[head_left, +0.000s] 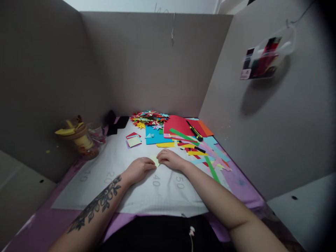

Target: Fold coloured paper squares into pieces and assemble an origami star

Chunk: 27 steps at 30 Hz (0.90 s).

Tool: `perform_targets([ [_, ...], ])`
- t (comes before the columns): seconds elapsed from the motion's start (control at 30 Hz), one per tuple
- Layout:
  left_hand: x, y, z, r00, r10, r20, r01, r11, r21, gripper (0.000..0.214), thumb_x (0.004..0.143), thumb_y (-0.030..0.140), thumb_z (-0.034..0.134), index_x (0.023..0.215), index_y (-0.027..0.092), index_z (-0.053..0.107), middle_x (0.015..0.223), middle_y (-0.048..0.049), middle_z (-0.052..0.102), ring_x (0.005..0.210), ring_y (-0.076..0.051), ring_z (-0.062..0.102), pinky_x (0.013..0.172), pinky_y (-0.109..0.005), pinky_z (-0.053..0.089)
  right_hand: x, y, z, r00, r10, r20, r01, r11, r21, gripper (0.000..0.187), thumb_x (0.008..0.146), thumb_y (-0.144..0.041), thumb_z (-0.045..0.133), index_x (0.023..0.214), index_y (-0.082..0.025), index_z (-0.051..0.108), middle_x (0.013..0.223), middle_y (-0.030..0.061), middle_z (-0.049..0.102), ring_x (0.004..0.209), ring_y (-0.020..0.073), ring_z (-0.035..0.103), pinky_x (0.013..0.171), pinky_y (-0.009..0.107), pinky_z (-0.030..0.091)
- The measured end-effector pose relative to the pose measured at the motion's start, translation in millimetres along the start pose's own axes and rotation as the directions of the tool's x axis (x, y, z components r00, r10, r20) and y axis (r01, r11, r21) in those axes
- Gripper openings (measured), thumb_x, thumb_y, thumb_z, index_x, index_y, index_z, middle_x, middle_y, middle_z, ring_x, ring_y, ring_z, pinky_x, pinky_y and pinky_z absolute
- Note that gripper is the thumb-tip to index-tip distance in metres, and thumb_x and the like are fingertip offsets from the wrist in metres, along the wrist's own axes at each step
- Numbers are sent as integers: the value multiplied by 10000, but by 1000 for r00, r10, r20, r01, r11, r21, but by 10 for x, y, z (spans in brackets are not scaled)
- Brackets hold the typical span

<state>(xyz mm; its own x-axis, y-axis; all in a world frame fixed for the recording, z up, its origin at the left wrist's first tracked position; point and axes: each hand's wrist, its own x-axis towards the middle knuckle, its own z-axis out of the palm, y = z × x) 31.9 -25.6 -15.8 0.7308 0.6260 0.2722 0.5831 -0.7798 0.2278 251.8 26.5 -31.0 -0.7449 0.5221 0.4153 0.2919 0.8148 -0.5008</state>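
Between my hands, low over the white sheet, is a small piece of pale yellow paper point(155, 160). My left hand point(141, 168) pinches its left side with fingers pressed together. From the right, my right hand point(170, 159) has its curled fingers closed on the other edge, covering part of the paper. A stack of small coloured paper squares point(134, 140) lies just beyond my left hand. Past my right hand are a blue sheet point(152, 138) and, on it, a small light-blue folded piece point(149, 135).
A pile of folded paper stars point(150, 119) stands at the back. Red sheets point(176, 125), a yellow-black utility knife point(194, 131) and cut paper strips point(212, 168) spread rightward. At left is a brown pot-like container point(83, 140). Grey panels enclose the table; a clear box point(265, 61) hangs right.
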Motion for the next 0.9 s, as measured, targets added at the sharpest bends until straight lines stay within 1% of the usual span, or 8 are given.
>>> perform_targets([
  [0.13,-13,54,-31,999,-10,41,8,998,63,311,864,143,450,1039,267,675,1047,-25,679,916,-162,632,794,-260,471,14,14,24,998,50,-22,-51,998,-24,114,810,-125,574,739,-183,642,912,41,662,914,168,559,879,328,401],
  [0.23,-26,82,-53,998,-21,66,15,996,89,312,871,151,438,1047,271,666,1073,-14,671,921,-161,636,792,-254,472,44,17,56,993,110,-49,-113,992,-56,105,786,-114,583,722,-180,634,926,37,646,914,172,548,867,329,396],
  [0.37,-43,111,-66,996,-22,88,11,993,120,312,879,158,423,1062,267,650,1095,-13,659,913,-159,636,777,-246,473,105,8,100,974,213,-75,-221,969,-108,109,755,-111,582,681,-177,628,952,37,620,909,179,531,845,328,388],
  [0.47,-50,143,-65,995,-26,94,13,991,134,307,873,151,422,1054,256,647,1073,-16,660,897,-156,634,770,-242,473,147,15,137,961,261,-88,-271,952,-138,112,745,-121,577,661,-179,623,947,36,610,912,183,521,838,323,375],
  [0.63,-49,219,-44,994,-66,84,53,987,150,310,850,119,429,1047,234,639,1022,-30,656,886,-161,619,766,-253,474,178,43,182,954,284,-92,-296,940,-168,100,753,-149,569,668,-178,615,950,41,596,909,183,503,812,314,360],
  [0.77,-50,272,-14,995,-82,54,74,987,146,293,831,106,452,1030,212,639,980,-55,653,924,-187,590,812,-293,465,196,37,190,941,325,-89,-337,922,-189,84,756,-177,575,681,-180,613,975,33,590,903,184,494,791,313,354],
  [0.9,-66,301,27,994,-108,22,105,990,97,299,817,79,454,1026,199,631,1013,-65,645,947,-193,575,843,-309,458,223,18,191,937,343,-69,-350,911,-217,89,763,-175,567,689,-180,615,978,33,585,909,185,490,784,314,350],
])
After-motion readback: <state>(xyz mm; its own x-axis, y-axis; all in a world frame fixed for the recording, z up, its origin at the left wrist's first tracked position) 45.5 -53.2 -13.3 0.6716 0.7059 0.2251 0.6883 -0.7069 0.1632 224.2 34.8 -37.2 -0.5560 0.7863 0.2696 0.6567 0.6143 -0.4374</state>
